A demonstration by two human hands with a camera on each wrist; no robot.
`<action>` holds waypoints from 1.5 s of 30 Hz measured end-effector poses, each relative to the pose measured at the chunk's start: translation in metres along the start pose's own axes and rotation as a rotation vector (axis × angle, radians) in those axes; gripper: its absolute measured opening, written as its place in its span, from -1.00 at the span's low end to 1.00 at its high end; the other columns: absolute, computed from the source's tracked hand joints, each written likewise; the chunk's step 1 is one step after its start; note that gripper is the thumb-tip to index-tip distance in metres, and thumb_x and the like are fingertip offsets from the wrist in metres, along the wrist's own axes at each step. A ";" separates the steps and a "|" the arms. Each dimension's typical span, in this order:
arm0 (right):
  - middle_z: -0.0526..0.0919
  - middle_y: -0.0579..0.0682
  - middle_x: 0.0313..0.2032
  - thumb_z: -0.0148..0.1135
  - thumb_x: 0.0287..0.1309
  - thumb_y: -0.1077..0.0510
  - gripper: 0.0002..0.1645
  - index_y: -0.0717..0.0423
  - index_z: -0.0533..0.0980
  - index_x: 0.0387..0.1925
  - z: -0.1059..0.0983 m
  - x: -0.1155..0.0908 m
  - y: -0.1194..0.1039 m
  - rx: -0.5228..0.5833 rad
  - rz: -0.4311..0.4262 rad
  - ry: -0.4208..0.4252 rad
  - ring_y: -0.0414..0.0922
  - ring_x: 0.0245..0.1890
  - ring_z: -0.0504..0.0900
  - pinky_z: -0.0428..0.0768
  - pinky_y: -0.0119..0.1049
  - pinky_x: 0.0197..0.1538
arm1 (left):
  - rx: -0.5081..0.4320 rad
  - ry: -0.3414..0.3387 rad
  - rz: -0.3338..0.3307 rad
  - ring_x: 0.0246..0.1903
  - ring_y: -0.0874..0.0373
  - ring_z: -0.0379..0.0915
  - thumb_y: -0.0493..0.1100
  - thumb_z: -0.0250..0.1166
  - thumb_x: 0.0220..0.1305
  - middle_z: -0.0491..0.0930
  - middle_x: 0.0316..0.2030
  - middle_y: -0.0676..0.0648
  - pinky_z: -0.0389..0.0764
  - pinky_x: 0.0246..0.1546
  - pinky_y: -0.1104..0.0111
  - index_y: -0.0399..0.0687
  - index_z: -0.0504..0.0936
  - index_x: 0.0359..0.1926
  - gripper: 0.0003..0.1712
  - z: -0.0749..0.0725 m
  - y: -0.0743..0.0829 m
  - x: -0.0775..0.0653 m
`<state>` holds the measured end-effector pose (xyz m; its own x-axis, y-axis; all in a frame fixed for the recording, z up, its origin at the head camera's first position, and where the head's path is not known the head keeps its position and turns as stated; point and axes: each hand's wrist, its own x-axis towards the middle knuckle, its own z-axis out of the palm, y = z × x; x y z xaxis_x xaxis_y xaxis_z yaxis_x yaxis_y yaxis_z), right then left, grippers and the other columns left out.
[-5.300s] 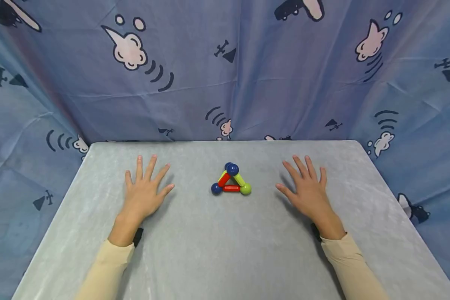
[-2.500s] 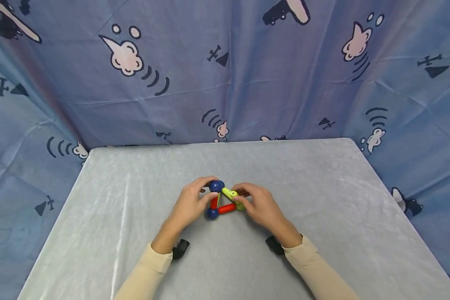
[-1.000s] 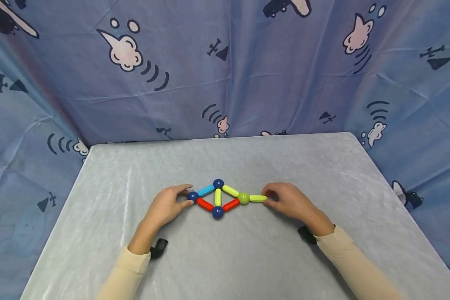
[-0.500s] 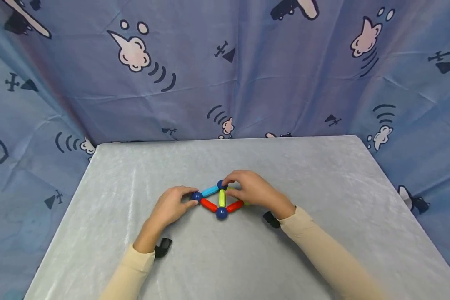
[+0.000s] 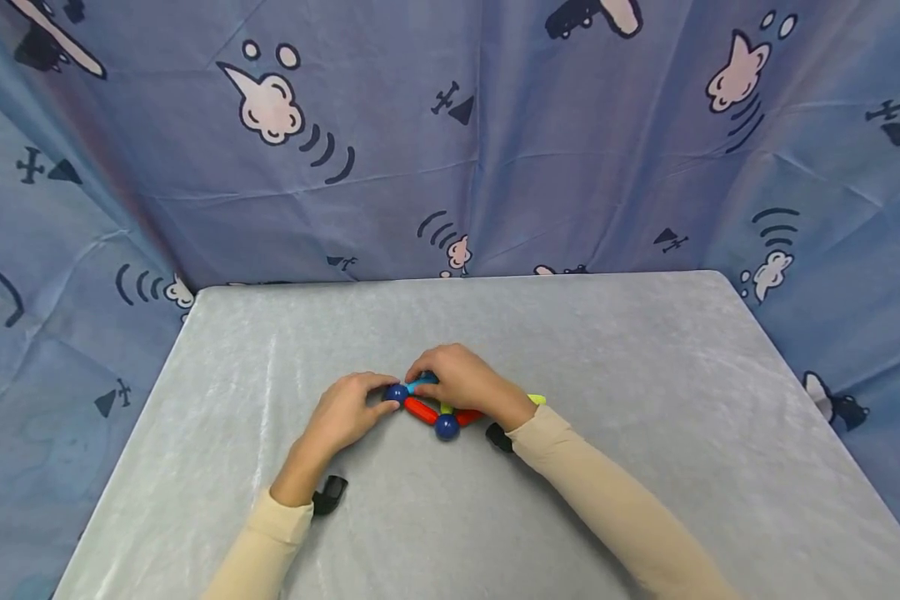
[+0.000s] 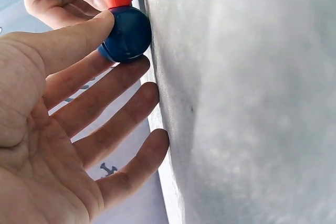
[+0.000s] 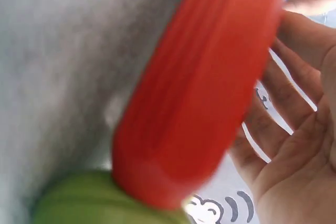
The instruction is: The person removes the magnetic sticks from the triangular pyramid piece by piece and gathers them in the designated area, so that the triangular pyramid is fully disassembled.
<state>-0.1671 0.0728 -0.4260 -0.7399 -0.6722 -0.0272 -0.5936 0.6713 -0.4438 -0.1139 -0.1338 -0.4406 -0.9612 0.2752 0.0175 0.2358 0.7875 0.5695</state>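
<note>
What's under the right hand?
Parts of a blue stick, dark blue ball, green stick and red stick show around the right hand in the head view; whatever it fully covers is hidden.

Dark blue balls, green ball, red rods, light-blue rod, lime rods; cream sleeves; grey table; blue-purple curtain, pink-and-black cartoon print.
</note>
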 end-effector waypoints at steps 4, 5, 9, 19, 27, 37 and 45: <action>0.77 -0.13 -0.12 0.40 0.20 0.03 -0.79 -0.07 0.73 -0.13 0.002 -0.001 -0.002 0.004 0.017 0.009 -0.15 -0.10 0.70 0.62 -0.24 0.06 | 0.000 -0.003 0.001 0.12 -0.03 0.59 -0.05 0.47 0.18 0.71 0.04 -0.05 0.55 0.14 0.04 0.03 0.72 0.06 -0.60 0.000 0.001 -0.001; 0.77 -0.13 -0.12 0.40 0.20 0.03 -0.79 -0.07 0.73 -0.13 0.003 -0.001 -0.003 0.002 0.023 0.013 -0.15 -0.09 0.70 0.63 -0.24 0.06 | 0.000 -0.004 0.000 0.12 -0.03 0.59 -0.05 0.46 0.18 0.71 0.05 -0.05 0.55 0.15 0.04 0.03 0.72 0.06 -0.60 0.000 0.001 -0.001; 0.77 -0.14 -0.14 0.41 0.19 0.02 -0.79 -0.08 0.74 -0.14 0.004 -0.002 -0.003 -0.031 0.029 0.027 -0.15 -0.09 0.71 0.62 -0.23 0.08 | 0.003 0.000 0.000 0.12 -0.04 0.59 -0.04 0.46 0.18 0.71 0.05 -0.06 0.55 0.14 0.04 0.03 0.72 0.06 -0.60 0.000 0.001 -0.001; 0.78 -0.13 -0.16 0.41 0.19 0.01 -0.78 -0.07 0.74 -0.13 0.006 -0.003 -0.003 -0.103 0.008 0.047 -0.13 -0.11 0.72 0.59 -0.15 0.14 | 0.008 0.011 0.011 0.12 -0.03 0.59 -0.04 0.46 0.18 0.71 0.05 -0.05 0.55 0.15 0.05 0.04 0.72 0.05 -0.60 0.001 0.001 -0.001; 0.77 -0.10 -0.12 0.41 0.19 0.01 -0.73 -0.02 0.72 -0.09 -0.001 -0.011 -0.006 -0.070 -0.005 0.082 -0.12 -0.09 0.70 0.55 -0.10 0.19 | 0.014 -0.001 0.008 0.13 -0.05 0.58 -0.02 0.45 0.20 0.69 0.07 -0.06 0.54 0.16 0.02 0.05 0.71 0.08 -0.59 0.000 0.000 0.000; 0.76 -0.13 -0.13 0.39 0.20 0.03 -0.75 -0.05 0.72 -0.09 0.002 -0.024 -0.018 -0.042 -0.064 0.088 -0.15 -0.08 0.68 0.61 -0.23 0.08 | 0.002 -0.006 0.000 0.15 -0.06 0.56 -0.03 0.44 0.21 0.69 0.08 -0.06 0.53 0.17 0.00 0.05 0.71 0.09 -0.58 -0.002 -0.002 0.000; 0.76 -0.15 -0.13 0.39 0.21 0.01 -0.74 -0.09 0.72 -0.07 0.011 -0.026 -0.019 -0.019 -0.009 0.054 -0.20 -0.11 0.70 0.63 -0.27 0.02 | -0.001 -0.015 -0.010 0.17 -0.05 0.55 -0.02 0.45 0.20 0.69 0.09 -0.05 0.51 0.18 0.01 0.07 0.71 0.09 -0.58 -0.001 -0.001 0.000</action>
<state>-0.1329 0.0742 -0.4265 -0.7501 -0.6609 0.0249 -0.6059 0.6716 -0.4263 -0.1140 -0.1352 -0.4409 -0.9613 0.2754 -0.0003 0.2259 0.7895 0.5707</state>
